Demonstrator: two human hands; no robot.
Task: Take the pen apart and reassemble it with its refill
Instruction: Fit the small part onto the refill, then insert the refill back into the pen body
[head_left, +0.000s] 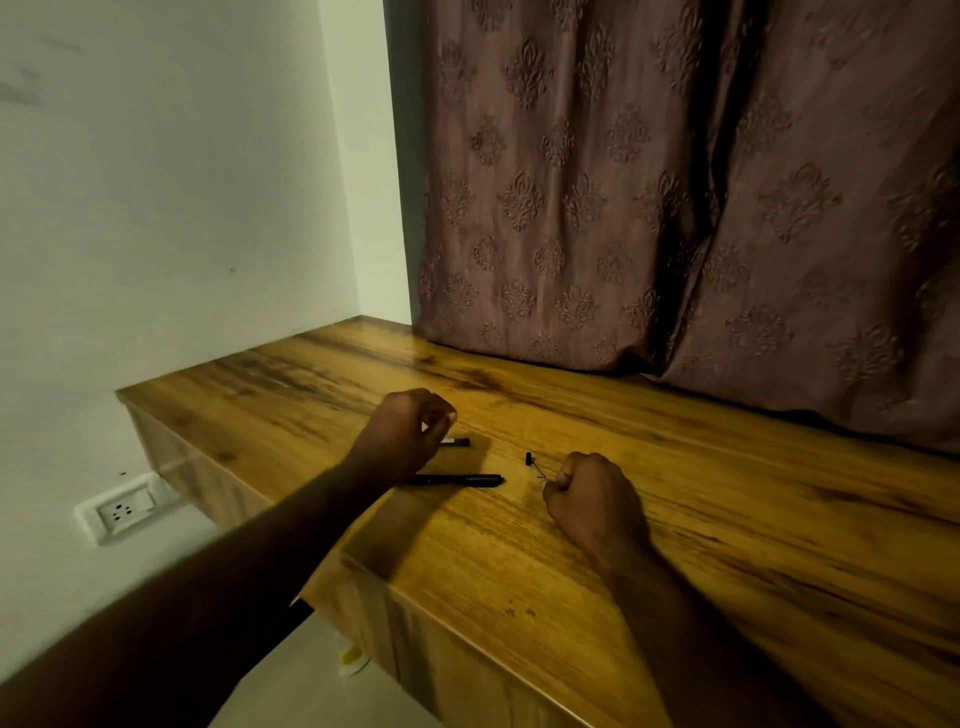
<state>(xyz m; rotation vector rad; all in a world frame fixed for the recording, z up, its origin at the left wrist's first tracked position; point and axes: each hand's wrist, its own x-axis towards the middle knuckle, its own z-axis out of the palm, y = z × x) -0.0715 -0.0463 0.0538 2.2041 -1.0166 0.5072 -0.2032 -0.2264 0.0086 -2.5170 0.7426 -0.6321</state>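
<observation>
A wooden table (675, 467) fills the lower right of the frame. At its centre lies a black pen barrel (457, 479). Just above it, the left hand (402, 434) pinches one end of a short black pen piece (458, 442). To the right, a small black cap (529, 458) sits by a thin spring (540, 472). The right hand (592, 499) rests fisted; whether it holds anything is unclear.

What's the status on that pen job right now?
Left hand curled over a short pen piece; right hand fisted by a thin wire-like part. Black pen barrel and small black cap piece lie loose on the wooden tabletop. Nothing blocking.
</observation>
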